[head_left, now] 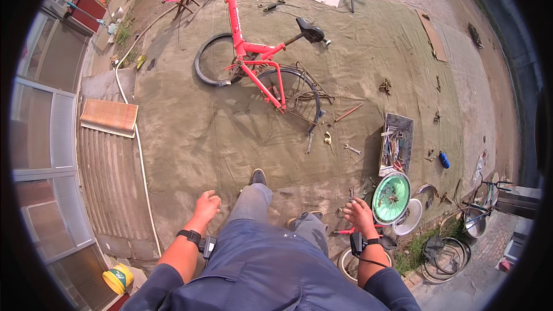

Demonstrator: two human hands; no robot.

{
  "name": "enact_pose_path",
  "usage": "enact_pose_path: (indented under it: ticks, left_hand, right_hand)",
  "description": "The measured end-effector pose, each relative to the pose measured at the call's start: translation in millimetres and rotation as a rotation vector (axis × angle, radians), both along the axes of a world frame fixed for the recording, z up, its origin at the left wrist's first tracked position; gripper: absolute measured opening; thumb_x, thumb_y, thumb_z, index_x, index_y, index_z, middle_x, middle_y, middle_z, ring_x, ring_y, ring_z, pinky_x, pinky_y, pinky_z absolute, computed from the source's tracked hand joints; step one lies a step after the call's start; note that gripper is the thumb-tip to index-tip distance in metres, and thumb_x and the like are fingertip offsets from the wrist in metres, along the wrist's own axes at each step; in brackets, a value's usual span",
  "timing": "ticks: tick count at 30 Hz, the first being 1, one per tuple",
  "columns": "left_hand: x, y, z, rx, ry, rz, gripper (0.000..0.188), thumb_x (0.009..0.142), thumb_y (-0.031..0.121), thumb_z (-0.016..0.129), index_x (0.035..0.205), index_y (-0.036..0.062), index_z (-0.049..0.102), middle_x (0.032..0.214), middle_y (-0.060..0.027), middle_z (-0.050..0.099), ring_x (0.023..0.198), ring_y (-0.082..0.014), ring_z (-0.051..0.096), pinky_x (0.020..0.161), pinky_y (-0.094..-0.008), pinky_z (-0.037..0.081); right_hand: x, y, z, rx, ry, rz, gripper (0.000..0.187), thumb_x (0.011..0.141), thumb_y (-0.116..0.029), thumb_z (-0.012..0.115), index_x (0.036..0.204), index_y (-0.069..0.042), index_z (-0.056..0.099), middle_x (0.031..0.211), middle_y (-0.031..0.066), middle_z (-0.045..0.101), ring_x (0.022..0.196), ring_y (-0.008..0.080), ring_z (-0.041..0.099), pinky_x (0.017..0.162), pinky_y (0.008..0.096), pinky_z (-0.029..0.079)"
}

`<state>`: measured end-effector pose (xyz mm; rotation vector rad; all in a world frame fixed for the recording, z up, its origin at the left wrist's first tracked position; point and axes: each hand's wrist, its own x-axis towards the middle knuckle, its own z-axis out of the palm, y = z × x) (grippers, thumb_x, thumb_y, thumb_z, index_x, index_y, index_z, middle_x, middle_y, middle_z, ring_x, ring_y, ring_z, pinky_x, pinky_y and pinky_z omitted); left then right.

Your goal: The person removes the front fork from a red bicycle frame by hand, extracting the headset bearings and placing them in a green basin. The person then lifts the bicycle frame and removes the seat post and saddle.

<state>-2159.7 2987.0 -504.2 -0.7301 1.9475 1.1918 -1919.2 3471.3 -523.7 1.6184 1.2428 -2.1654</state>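
**A:** While the person walks, what are the hands doing?

**B:** The left hand (206, 206) is curled into a loose fist with nothing in it. It hangs over the big green-brown cloth (190, 138) on the ground. There is a black band on that wrist.

**A:** And the other one?

**B:** The right hand (359, 214) has its fingers bent down and a bit apart. I cannot tell if it holds anything. Just below it lies a tool with red handles (345, 231), but I cannot tell if the hand touches it.

**A:** What is close to that hand?

**B:** Just to its right is a green wheel disc (391, 197), with a white plate-shaped thing (410, 219) beside that. Farther ahead of it is a tray of tools (396, 144), and a small wrench (352, 149) lies on the cloth.

**A:** What is ahead of both hands?

**B:** Well ahead lies a red bike (256, 60) on its side, with a black seat. The front wheel is off its fork.

**A:** And the place?

**B:** It is outside. To the left of the left hand runs a white hose (140, 155), then glass doors. Near the left elbow sits a yellow bucket (118, 279). Grass and loose tyres lie to the right of the right hand.
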Motion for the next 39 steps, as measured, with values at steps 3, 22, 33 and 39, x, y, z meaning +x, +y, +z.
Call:
enact_pose_path:
  ticks: [3, 22, 33, 39]
  left_hand:
    - [-44.8, -32.2, 8.0, 0.018, 0.032, 0.085, 0.058, 0.089, 0.012, 0.060, 0.143, -0.0013, 0.044, 0.116, -0.0109, 0.066, 0.093, -0.0178, 0.065, 0.074, -0.0317, 0.055]
    - [-214.3, -105.5, 61.5, -0.028, 0.127, 0.518, 0.059, 0.093, 0.014, 0.059, 0.146, -0.0012, 0.039, 0.129, -0.0168, 0.058, 0.104, -0.0231, 0.064, 0.076, -0.0333, 0.054]
    - [-338.0, -198.5, 44.1, -0.036, 0.064, 0.535, 0.059, 0.095, 0.016, 0.061, 0.147, -0.0013, 0.038, 0.132, -0.0181, 0.056, 0.107, -0.0244, 0.063, 0.079, -0.0345, 0.054]
    - [-447.4, -311.3, 27.8, -0.001, 0.088, 0.478, 0.060, 0.095, 0.017, 0.061, 0.147, -0.0018, 0.038, 0.132, -0.0169, 0.056, 0.106, -0.0244, 0.064, 0.078, -0.0342, 0.055]
  right_hand:
    - [-89.5, -26.5, 12.1, 0.038, -0.043, 0.148, 0.048, 0.098, -0.022, 0.060, 0.141, -0.005, 0.048, 0.119, 0.0141, 0.065, 0.097, 0.0242, 0.068, 0.078, 0.0354, 0.056]
    - [-465.0, -37.3, 0.2, 0.024, -0.042, 0.609, 0.047, 0.099, -0.029, 0.061, 0.139, -0.008, 0.051, 0.117, 0.0103, 0.066, 0.099, 0.0218, 0.068, 0.085, 0.0376, 0.055]
    - [-611.6, -127.0, 5.9, 0.074, -0.015, 0.636, 0.043, 0.099, -0.025, 0.059, 0.137, -0.007, 0.053, 0.115, 0.0094, 0.067, 0.091, 0.0191, 0.067, 0.076, 0.0331, 0.056]
    - [-667.5, -224.8, 10.5, 0.004, -0.006, 0.493, 0.045, 0.098, -0.026, 0.063, 0.137, -0.006, 0.052, 0.111, 0.0088, 0.067, 0.090, 0.0189, 0.068, 0.074, 0.0331, 0.056]
